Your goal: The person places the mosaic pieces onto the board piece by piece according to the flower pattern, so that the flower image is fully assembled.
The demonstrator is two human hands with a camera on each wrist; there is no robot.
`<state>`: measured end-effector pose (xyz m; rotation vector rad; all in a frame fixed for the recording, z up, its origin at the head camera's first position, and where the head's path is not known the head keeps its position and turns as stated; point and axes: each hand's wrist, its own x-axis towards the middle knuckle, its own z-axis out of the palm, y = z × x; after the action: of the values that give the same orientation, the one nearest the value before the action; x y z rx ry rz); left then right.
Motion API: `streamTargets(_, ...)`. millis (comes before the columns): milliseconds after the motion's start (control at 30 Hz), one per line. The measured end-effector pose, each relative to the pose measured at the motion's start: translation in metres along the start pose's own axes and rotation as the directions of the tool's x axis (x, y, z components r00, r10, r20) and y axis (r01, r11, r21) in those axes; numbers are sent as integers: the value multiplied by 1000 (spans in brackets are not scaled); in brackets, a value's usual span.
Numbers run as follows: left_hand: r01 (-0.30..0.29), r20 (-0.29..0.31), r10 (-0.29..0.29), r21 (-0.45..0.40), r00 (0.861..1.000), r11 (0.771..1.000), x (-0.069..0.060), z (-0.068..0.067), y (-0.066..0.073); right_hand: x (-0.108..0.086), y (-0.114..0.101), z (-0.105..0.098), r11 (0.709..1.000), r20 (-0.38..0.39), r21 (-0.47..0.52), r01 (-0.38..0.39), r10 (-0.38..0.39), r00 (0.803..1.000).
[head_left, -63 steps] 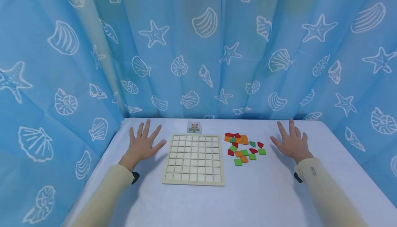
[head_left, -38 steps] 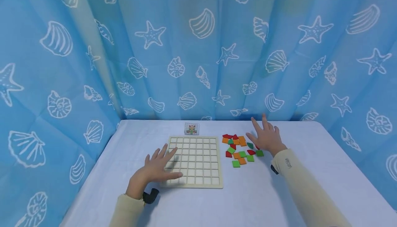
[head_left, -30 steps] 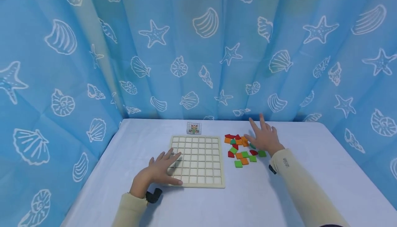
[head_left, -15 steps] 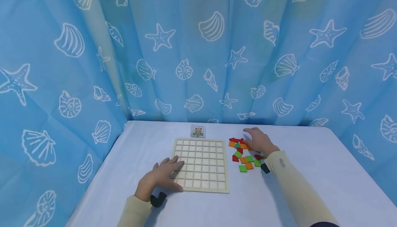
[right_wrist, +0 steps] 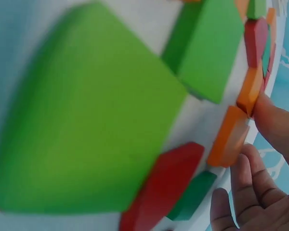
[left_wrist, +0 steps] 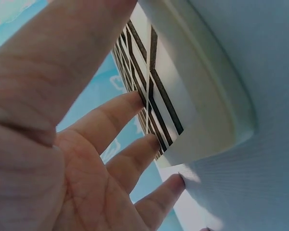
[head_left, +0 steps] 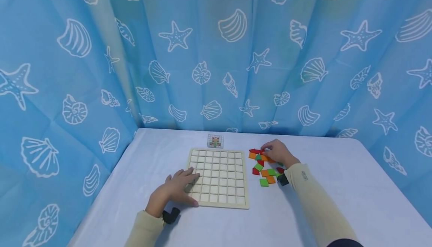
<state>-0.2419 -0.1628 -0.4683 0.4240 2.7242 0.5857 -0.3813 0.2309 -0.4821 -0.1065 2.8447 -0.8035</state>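
Note:
My left hand [head_left: 177,189] lies spread over the left side of the cream grid board [head_left: 246,179]. Its thumb is at the board's front edge; in the left wrist view fingertips meet the grid near a corner of the board [left_wrist: 207,110]. My right hand [head_left: 278,152] reaches down at the far side of the loose tiles, thumb and index fingertip by a red tile [head_left: 262,151]. Whether it is pinched cannot be told. In the right wrist view the thumb is beside an orange tile [right_wrist: 250,91], and a green tile [right_wrist: 86,115] fills the near side.
Several red, orange and green tiles, among them a green square [head_left: 264,182], lie right of the board. A small card with a coloured grid pattern [head_left: 215,141] sits behind it. A blue shell-print curtain [head_left: 202,52] hangs around the white table [head_left: 222,228].
Both hands have come inward from the table's sides. The left has settled on the board's left edge; the right has moved left over the tiles and curled its fingers down to their far end.

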Motion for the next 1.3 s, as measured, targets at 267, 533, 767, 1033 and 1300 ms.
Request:
streamTargets(267, -4, 4, 4, -5, 1000, 1000, -2, -3, 1, 5, 4, -4, 997, 34, 66, -49, 47, 998)
streamTargets(533, -5, -4, 5, 10, 1000, 1000, 0, 0, -2, 8, 1, -8, 995, 26, 84, -46, 44, 999)
streamTargets(767, 0, -5, 0, 26, 1000, 1000, 0, 3, -4, 3, 1, -6, 991, -12, 127, -38, 39, 999)
streamTargets(1033, -15, 12, 15, 19, 1000, 1000, -2, -1, 0, 0, -2, -12, 960, -111, 277, -40, 73, 991)
streamTargets(1300, 9, 10, -9, 17, 1000, 1000, -3, 1, 0, 1, -27, 4, 950, -99, 312, 19, 13, 995)
